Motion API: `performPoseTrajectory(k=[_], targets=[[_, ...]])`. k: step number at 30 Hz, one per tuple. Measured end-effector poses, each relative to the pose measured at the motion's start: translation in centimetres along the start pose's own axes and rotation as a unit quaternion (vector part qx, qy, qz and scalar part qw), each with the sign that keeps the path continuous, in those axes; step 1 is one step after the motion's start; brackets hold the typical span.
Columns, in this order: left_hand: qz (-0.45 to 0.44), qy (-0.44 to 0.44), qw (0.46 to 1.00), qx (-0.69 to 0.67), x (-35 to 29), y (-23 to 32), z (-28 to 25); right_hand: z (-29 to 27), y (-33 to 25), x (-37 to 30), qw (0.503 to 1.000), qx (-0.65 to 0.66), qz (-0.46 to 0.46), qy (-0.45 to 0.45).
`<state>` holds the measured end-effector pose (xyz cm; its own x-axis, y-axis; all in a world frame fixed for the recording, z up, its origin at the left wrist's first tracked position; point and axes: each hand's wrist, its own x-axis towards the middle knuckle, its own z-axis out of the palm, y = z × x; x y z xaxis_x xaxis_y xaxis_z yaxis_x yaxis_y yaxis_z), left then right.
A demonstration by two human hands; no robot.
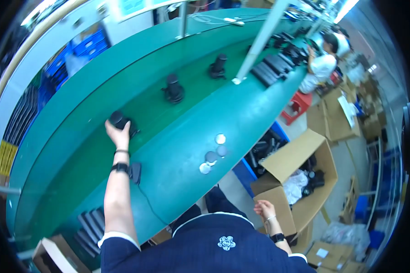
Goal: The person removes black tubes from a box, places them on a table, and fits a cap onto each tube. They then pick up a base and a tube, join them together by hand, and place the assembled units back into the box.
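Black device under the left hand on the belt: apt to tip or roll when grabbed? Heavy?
The black device looks stubby and stands upright, like the two others further along the green belt, so it probably tips rather than rolls. The left hand covers it alone, so likely not heavy. Its surface detail is too blurred to judge grip.

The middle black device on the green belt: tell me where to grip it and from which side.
Judging by its shape, grip the upright black device around its narrower upper barrel, coming down from above on the near side; its wider base sits on the belt with open space around it.
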<state>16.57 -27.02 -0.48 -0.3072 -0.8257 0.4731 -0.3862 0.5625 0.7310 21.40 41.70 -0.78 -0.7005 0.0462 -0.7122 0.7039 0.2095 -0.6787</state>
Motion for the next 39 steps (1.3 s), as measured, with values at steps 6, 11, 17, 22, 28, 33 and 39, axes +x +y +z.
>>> performPoseTrajectory(k=[6, 11, 17, 22, 28, 33, 39], targets=[[-0.118, 0.009, 0.991, -0.060, -10.2, 3.9, 0.2, -1.7, -0.3, 0.5, 0.991, -0.108, -0.030, -0.075], [-0.113, -0.284, 0.918, -0.252, -22.9, 4.0, -4.3, -3.0, 0.8, 3.7, 0.971, -0.175, -0.087, -0.135], [-0.239, -0.516, 0.783, -0.251, -31.8, 16.2, -4.0, -9.8, 6.7, 5.5, 0.927, -0.316, -0.197, -0.037], [-0.249, -0.675, 0.655, -0.230, -37.3, 23.2, 0.6, -14.4, 13.7, 1.8, 0.968, -0.207, -0.107, 0.096], [-0.242, -0.846, 0.458, -0.123, -45.7, 29.4, 4.2, -13.2, 26.3, -9.3, 0.972, -0.026, 0.040, 0.229], [-0.165, -0.926, 0.329, -0.079, -55.0, 37.9, 1.6, -8.4, 41.8, -20.0, 0.944, 0.028, 0.140, 0.297], [-0.124, -0.971, 0.206, -0.009, -69.7, 44.3, -6.6, -9.1, 51.9, -27.4, 0.922, 0.111, 0.290, 0.233]])
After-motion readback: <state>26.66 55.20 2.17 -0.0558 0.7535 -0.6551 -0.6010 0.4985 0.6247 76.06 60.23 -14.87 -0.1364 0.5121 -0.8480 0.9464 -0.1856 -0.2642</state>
